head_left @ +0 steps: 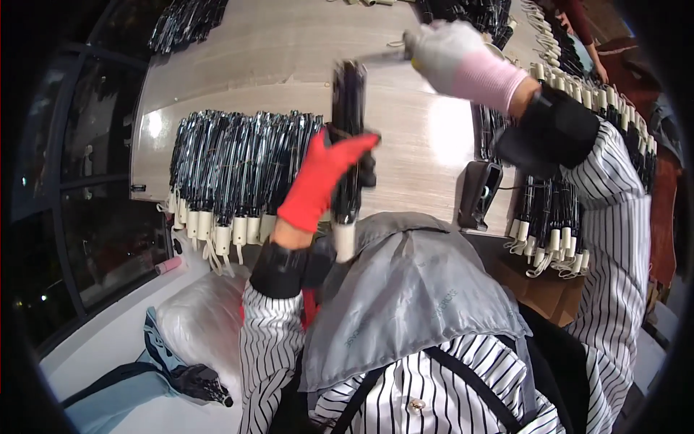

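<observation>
My left hand (322,173), in a red glove, is wrapped round a folded umbrella frame (348,101). The frame stands nearly upright, with dark ribs above and a white handle (345,242) at its lower end. At the upper right my right hand (452,58), in a white and pink glove, is closed and smeared by motion. From it a slim grey tool (383,56) points left, its tip close to the top of the frame. Blur hides the tool's exact kind and whether it touches the frame.
Left of my hand, a row of umbrella frames (238,166) lies on the pale table (412,166), white handles toward me. More frames (553,224) lie at the right. A black device (481,194) stands near the front edge. Another person's arm (589,47) shows at the far right.
</observation>
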`<state>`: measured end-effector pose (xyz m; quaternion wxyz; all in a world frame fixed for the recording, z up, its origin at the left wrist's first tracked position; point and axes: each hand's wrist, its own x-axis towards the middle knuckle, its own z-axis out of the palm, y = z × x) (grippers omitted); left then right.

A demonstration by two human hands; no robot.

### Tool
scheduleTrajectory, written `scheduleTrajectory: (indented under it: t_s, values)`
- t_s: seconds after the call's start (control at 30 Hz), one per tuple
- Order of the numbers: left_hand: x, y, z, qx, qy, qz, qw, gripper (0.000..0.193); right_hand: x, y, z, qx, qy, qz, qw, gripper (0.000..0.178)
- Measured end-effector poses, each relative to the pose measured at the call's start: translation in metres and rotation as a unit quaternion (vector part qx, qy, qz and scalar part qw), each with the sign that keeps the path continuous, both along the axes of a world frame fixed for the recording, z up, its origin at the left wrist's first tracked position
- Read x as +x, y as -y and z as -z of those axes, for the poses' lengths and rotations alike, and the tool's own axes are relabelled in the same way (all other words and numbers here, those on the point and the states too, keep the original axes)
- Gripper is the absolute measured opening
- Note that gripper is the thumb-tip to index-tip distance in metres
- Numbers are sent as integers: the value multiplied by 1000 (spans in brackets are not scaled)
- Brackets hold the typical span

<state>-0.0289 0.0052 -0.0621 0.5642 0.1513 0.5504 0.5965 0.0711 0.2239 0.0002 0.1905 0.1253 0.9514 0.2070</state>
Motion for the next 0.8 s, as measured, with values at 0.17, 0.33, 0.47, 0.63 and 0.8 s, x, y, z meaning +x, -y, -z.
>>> scheduleTrajectory:
  t_s: [0.17, 0.33, 0.47, 0.63, 0.8]
  values:
    - [-34, 26, 62, 77, 294, -153, 940, 21, 14, 1, 24, -294, -180, 135, 929, 18]
    - [-2, 38, 67, 67, 275, -191, 940, 22, 72, 103, 66, -558, -147, 185, 795, 25]
    - [-2, 36, 63, 78, 232, -230, 942, 28, 72, 148, 65, -594, -115, 216, 767, 27]
    - [1, 26, 58, 41, 188, -222, 956, 30, 67, 157, 69, -566, -74, 295, 766, 27]
    - [11, 6, 51, 17, 95, -218, 971, 27, 65, 155, 72, -531, -56, 315, 785, 29]
